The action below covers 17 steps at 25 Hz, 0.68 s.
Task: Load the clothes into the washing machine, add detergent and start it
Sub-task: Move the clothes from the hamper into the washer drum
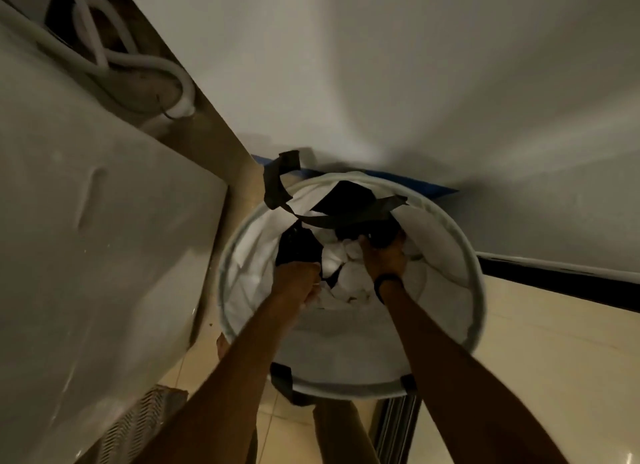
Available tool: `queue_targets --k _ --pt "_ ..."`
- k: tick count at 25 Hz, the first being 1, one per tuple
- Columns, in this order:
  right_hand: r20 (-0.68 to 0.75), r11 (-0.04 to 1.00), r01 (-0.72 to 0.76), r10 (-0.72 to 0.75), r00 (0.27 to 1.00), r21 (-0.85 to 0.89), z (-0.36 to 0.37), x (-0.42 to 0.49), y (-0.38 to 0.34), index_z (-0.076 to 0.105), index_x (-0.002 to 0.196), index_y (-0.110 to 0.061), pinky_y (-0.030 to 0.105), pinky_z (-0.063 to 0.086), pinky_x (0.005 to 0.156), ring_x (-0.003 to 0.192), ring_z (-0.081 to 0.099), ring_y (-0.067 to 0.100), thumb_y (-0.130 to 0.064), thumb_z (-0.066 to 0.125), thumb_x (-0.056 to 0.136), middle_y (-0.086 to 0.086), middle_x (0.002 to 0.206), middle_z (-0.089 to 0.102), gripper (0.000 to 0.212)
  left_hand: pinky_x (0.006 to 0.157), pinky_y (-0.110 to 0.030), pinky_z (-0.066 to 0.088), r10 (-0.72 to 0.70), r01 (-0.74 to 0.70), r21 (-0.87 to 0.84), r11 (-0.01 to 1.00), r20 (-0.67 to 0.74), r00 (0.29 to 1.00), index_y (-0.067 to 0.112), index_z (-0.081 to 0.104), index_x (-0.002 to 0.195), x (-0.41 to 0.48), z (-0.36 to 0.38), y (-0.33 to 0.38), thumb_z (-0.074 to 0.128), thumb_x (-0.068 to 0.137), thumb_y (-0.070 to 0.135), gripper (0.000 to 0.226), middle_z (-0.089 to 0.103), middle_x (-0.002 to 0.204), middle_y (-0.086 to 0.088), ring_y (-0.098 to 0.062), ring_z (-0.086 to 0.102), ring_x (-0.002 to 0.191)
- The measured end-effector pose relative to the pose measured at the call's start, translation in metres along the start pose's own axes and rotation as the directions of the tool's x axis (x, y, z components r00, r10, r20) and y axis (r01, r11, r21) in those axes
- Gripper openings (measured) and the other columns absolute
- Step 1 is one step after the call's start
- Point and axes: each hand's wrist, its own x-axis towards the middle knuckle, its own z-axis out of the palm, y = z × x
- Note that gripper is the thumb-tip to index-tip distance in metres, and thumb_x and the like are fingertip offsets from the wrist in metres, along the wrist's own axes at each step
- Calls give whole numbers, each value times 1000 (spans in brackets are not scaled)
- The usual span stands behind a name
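- White appliance (86, 221): we log it at far left, with hoses (114, 58) coiled behind it.
- Left hand (298, 283): inside the laundry basket (467, 255), fingers curled, gripping the clothes (343, 266).
- Clothes: we record a mixed white and dark heap at the basket's bottom.
- Right hand (384, 255): black wristband (386, 283); fingertips are sunk in dark cloth, so we cannot tell its grip.
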Motion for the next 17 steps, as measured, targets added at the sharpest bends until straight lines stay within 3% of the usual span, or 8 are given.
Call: queue_targets --k 2,4,6,10,13,14,16,17 --pt "49 995 20 -24 999 94 10 36 1 49 136 -29 44 38 112 129 49 29 -51 63 85 7 142 52 58 51 -24 33 -44 44 -36 998 23 999 13 52 80 14 6 -2 52 97 12 18 51 67 -3 -13 44 54" --pt "156 964 -76 37 987 255 16 45 6 70 90 -29 52 49 99 107 64 31 -46 59 86 11 112 69 21 53 -24 33 -59 60 -71 996 12 998 13 54 80 16 6 -4 54 97 13 17 52 67 -2 -12 45 55" --pt "250 954 -125 55 967 274 3 14 3 65 63 -18 46 56 86 78 65 25 -23 60 91 12 80 69 29 51 -23 32 -68 68 -108 992 5 998 13 55 81 8 2 -7 56 97 16 17 52 67 -2 -12 43 55" --pt "357 892 -97 -76 931 442 -64 -101 -8 65 53 -18 42 50 69 62 57 22 -8 60 94 7 58 61 42 57 -29 43 -67 84 -219 972 84 994 15 57 93 -17 -4 -8 58 95 45 29 53 81 -6 -17 51 68" --pt "502 827 -88 -249 828 555 -124 -182 -13 69 66 -5 36 52 71 67 62 25 -20 63 93 12 64 64 31 101 -49 47 -99 166 -241 956 267 959 6 48 137 -30 -6 -7 57 85 66 80 56 129 -28 -44 56 116" --pt "552 774 -148 -291 781 616 -141 -207 -18 69 69 -1 33 52 68 67 63 24 -25 69 89 14 66 64 32 104 -50 46 -77 170 -246 954 347 935 3 43 142 -37 -5 -7 58 87 63 83 55 129 -32 -47 56 118" --pt "637 698 -259 -353 685 667 -159 -238 -24 69 73 9 31 53 61 63 64 26 -33 80 77 22 69 63 43 68 -36 62 -64 149 -232 961 339 939 4 51 136 -52 -7 -7 65 88 47 66 71 96 -20 -32 74 79" --pt "651 681 -285 -365 666 674 -163 -247 -24 68 74 9 31 54 58 62 63 27 -35 83 73 22 70 62 46 51 -27 56 -78 140 -211 967 279 957 4 57 125 -60 -9 -10 65 88 40 52 69 82 -12 -24 71 59"
